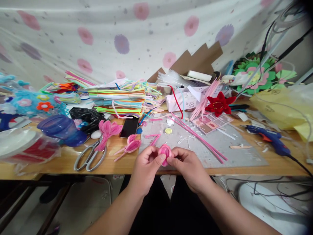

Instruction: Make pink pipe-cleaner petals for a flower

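My left hand (148, 164) and my right hand (187, 164) meet at the table's front edge, both closed on one pink pipe-cleaner flower piece (164, 150). Its rounded loops show between my fingertips and thumbs; its lower part is partly covered. Left of it lie a pink looped petal pair (132, 144) with stems and a bunch of pink petals (110, 129). That bunch rests across the grey scissors (90, 156). Long pink pipe cleaners (202, 140) stretch diagonally over the grey mat (242, 156) to the right.
A blue glue gun (271, 135) with a cord lies at right. Stacked colourful pipe cleaners (117, 98), a black phone (129, 126) and a red flower (220, 103) sit farther back. A blue plastic jar (61, 129) and a white-and-red tub (26, 147) stand at left.
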Demonstrator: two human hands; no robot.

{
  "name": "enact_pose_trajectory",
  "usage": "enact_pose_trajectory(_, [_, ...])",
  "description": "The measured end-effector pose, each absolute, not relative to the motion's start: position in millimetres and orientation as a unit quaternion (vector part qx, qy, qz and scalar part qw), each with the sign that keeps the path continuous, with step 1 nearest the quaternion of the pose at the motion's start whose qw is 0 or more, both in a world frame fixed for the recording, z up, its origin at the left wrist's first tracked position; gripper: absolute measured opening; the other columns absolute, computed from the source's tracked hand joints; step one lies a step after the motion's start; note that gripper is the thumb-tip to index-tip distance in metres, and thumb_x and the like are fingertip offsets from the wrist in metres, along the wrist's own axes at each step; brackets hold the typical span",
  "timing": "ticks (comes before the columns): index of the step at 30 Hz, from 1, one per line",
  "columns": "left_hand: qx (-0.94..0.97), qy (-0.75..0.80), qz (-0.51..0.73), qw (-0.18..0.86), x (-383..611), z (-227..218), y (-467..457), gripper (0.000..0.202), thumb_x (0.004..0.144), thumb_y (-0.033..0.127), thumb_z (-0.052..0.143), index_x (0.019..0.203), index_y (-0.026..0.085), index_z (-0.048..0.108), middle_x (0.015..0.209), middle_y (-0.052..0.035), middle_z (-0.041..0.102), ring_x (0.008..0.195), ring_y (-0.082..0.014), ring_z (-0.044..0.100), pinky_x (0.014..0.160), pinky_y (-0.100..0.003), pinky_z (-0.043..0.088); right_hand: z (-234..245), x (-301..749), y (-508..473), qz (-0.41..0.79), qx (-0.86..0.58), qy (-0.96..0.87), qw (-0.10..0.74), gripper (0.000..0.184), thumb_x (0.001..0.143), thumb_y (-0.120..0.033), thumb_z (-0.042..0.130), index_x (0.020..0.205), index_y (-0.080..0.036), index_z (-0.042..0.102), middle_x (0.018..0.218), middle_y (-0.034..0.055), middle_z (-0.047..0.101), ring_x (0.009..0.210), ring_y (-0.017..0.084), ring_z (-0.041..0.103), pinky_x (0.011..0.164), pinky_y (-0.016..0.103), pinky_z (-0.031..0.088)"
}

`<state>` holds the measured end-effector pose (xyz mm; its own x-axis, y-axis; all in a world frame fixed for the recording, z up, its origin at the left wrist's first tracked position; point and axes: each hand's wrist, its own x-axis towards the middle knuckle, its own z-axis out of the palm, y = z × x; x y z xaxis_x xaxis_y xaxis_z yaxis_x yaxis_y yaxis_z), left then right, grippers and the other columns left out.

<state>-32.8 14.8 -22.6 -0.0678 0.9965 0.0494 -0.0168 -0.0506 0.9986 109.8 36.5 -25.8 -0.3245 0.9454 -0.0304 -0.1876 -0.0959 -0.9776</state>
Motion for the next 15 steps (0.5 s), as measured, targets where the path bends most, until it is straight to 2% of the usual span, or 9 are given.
enact_pose_trajectory(5, [0.537, 0.549, 0.497, 0.404, -40, -22, 18, 0.026, 0.080, 0.032, 0.064, 0.062, 0.017, 0.053, 0.059, 0.0037, 0.050, 0.059, -0.0119, 0.046, 0.056, -0.023, 0.036, -26, 114, 42, 0.660, -0.389, -0.523, 0.374, 0.018, 0.068, -0.028, 0.067, 0.061, -0.015, 0.056, 0.060, -0.0019, 0.056, 0.057, 0.010, 0.045, 0.058, 0.023, 0.035])
enact_pose_trajectory(10, [0.565, 0.570, 0.450, 0.392, -41, -18, 16, 0.028, 0.080, 0.034, 0.061, 0.058, 0.018, 0.054, 0.060, 0.0017, 0.057, 0.059, -0.0140, 0.052, 0.057, -0.023, 0.041, -22, 121, 46, 0.676, -0.409, -0.522, 0.320, 0.012, 0.058, -0.021, 0.067, 0.058, -0.014, 0.057, 0.052, -0.0046, 0.051, 0.049, 0.007, 0.039, 0.050, 0.020, 0.029])
enact_pose_trajectory(12, [0.572, 0.558, 0.451, 0.397, -42, -20, 17, 0.026, 0.080, 0.035, 0.061, 0.060, 0.019, 0.057, 0.065, 0.0004, 0.061, 0.064, -0.0161, 0.057, 0.061, -0.025, 0.046, -22, 121, 46, 0.674, -0.409, -0.520, 0.329, 0.017, 0.058, -0.025, 0.071, 0.058, -0.014, 0.058, 0.053, -0.0049, 0.049, 0.050, 0.007, 0.040, 0.050, 0.020, 0.031])
enact_pose_trajectory(15, [0.556, 0.553, 0.475, 0.399, -45, -26, 22, 0.024, 0.076, 0.037, 0.064, 0.061, 0.019, 0.058, 0.072, -0.0003, 0.065, 0.069, -0.0179, 0.059, 0.068, -0.026, 0.049, -26, 119, 47, 0.657, -0.374, -0.536, 0.374, 0.031, 0.057, -0.039, 0.079, 0.064, -0.014, 0.062, 0.063, -0.0029, 0.053, 0.056, 0.009, 0.044, 0.055, 0.022, 0.035])
